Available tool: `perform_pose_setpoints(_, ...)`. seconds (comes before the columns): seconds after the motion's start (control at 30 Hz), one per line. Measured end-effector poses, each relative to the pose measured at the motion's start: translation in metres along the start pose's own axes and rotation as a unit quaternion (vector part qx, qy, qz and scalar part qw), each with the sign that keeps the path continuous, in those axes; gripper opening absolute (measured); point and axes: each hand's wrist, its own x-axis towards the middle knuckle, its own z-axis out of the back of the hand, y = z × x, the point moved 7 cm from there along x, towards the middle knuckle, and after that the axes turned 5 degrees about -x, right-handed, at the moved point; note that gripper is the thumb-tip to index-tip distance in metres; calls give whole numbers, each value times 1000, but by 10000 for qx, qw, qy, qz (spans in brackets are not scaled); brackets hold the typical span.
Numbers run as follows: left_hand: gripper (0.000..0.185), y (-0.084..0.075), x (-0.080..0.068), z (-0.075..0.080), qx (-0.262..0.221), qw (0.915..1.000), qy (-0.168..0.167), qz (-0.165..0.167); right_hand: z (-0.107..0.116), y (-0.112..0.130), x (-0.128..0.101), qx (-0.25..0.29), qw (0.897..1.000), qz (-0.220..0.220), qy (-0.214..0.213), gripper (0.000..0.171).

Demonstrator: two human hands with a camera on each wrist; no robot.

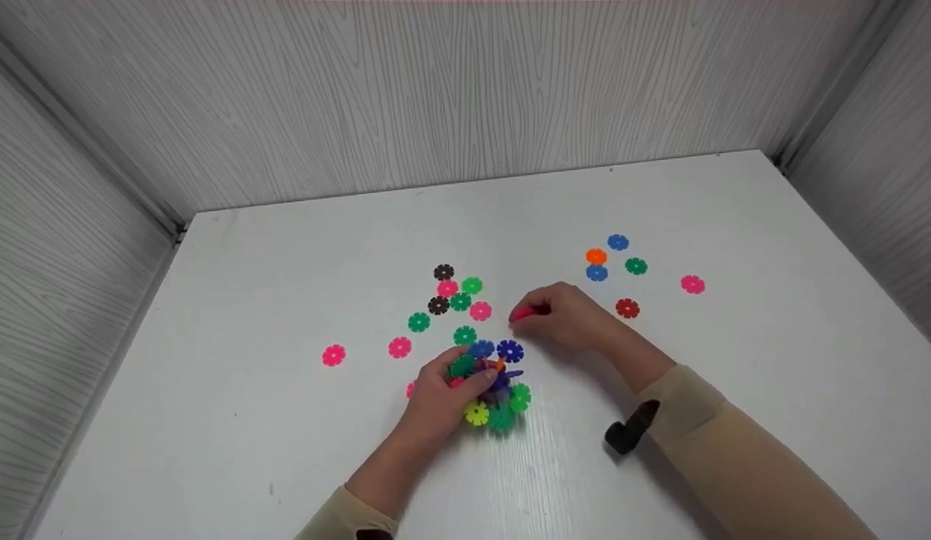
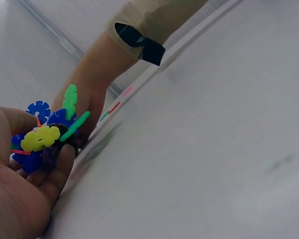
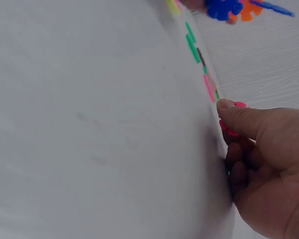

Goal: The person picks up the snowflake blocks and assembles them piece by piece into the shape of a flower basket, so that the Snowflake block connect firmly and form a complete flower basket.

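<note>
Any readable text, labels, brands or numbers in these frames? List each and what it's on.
None: no text, label, brand or number is readable in any view.
Loose discs and the joined cluster in the left hand: plain coloured plastic, no print.
Pink disc pinched by the right hand: unmarked.
White table and grey walls: only wood-grain lines.
Black wrist mount: no marking visible.

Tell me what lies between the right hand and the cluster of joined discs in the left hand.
In the head view, only bare white table separates the right hand, pinching a pink disc, from the disc cluster gripped by the left hand.
</note>
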Motion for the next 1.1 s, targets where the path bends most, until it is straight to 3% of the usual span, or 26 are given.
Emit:
perform_pose_setpoints(0.17, 72, -3, 0, 3, 0, 10000, -56, -66, 3, 7, -34, 518, 9975, 398, 255, 21)
perform_pose_setpoints(0.33, 65, -6, 0, 6, -84, 9996, -114, -252, 4, 22, -56, 1198, 9881, 919, 301, 19)
perform_pose_setpoints(0.47, 56, -6, 0, 5, -109, 9992, -138, -353, 3, 25, -61, 1491, 9844, 928, 133, 18)
perform_pose_setpoints(0.7, 57, -3, 0, 3, -109, 9991, -227, -348, -8, 21, -60, 1428, 9855, 915, 116, 22)
perform_pose_setpoints(0.9, 56, -2, 1, 4, -30, 9988, -309, -371, -8, 20, -60, 1135, 9881, 1002, -263, 20)
perform_pose_setpoints(1.1, 55, 0, 2, 7, -65, 9982, -537, -242, -9, 25, -60, 1470, 9816, 1088, -555, 16)
